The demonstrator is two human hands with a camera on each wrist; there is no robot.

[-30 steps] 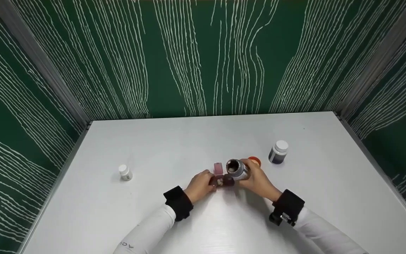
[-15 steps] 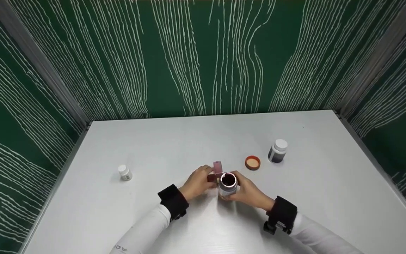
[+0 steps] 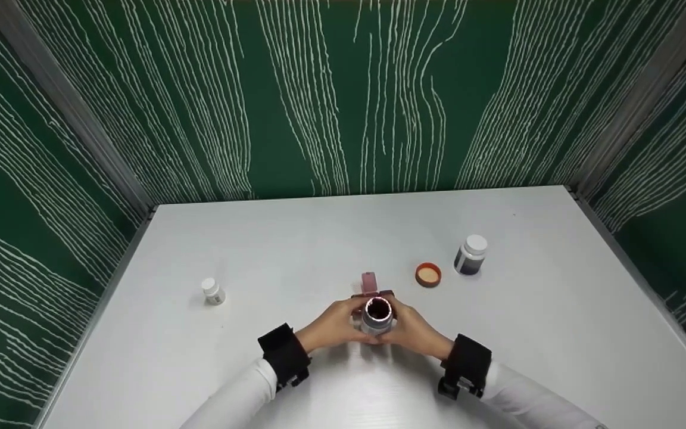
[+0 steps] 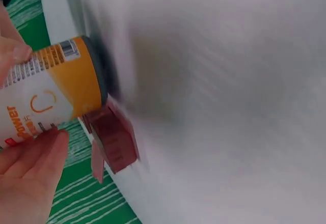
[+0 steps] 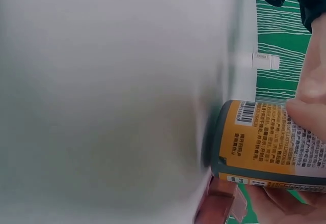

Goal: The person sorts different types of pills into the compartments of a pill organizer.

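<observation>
In the head view my left hand (image 3: 334, 325) and right hand (image 3: 414, 330) hold an uncapped pill bottle (image 3: 377, 325) from both sides, thumbs on the near side. It stands upright, its dark mouth facing up. An orange and white label shows on the bottle (image 4: 66, 89) in the left wrist view. Its dark base is close to the table; whether it touches I cannot tell. Just beyond it sits a dark red pill box (image 4: 116, 140) with a pink lid (image 3: 368, 282) raised. The hands and bottle hide most of the box in the head view.
An orange-red cap (image 3: 428, 274) lies inside-up on the white table (image 3: 295, 250), right of the pill box. Behind it to the right stands a white-capped bottle (image 3: 470, 255). A small white bottle (image 3: 213, 291) stands at the left. Green walls (image 3: 295, 95) enclose the table's back and sides.
The right hand has brought the bottle from a tilt over the pill box to upright on its near side. My left hand has let go of the box and now holds the bottle too.
</observation>
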